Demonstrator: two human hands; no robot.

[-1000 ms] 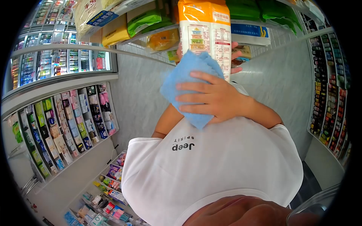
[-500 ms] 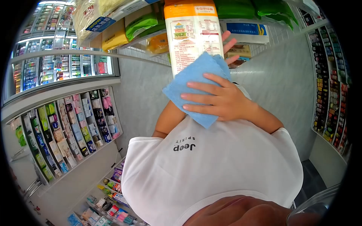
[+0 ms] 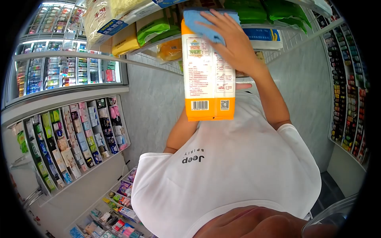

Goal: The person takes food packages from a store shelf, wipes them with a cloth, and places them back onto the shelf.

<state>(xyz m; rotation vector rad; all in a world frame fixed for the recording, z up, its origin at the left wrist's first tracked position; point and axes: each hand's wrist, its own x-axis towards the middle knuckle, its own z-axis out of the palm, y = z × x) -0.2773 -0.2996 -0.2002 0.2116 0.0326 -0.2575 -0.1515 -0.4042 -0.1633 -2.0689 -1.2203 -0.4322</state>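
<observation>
An orange-and-white food package (image 3: 200, 75) stands out in front of my chest, its printed back with a barcode facing up. My left hand (image 3: 243, 86) supports it from beneath. Only a fingertip shows past the package's right edge; the rest is hidden. On the package's far end lies a folded blue cloth (image 3: 194, 22), under my right hand (image 3: 230, 37). The fingers of that hand are spread over the cloth and press it against the package, slightly blurred by motion.
Ahead is a shelf with green bags (image 3: 246, 12), a yellow package (image 3: 126, 41) and a blue-and-white bag (image 3: 264, 37). Racks of small goods (image 3: 71, 135) line the left, below a lit drinks cooler (image 3: 59, 71). Shelves of bottles (image 3: 345, 87) stand at right.
My right hand has slid the blue cloth forward from the package's near end to its far end. The package's lower part and barcode are now uncovered.
</observation>
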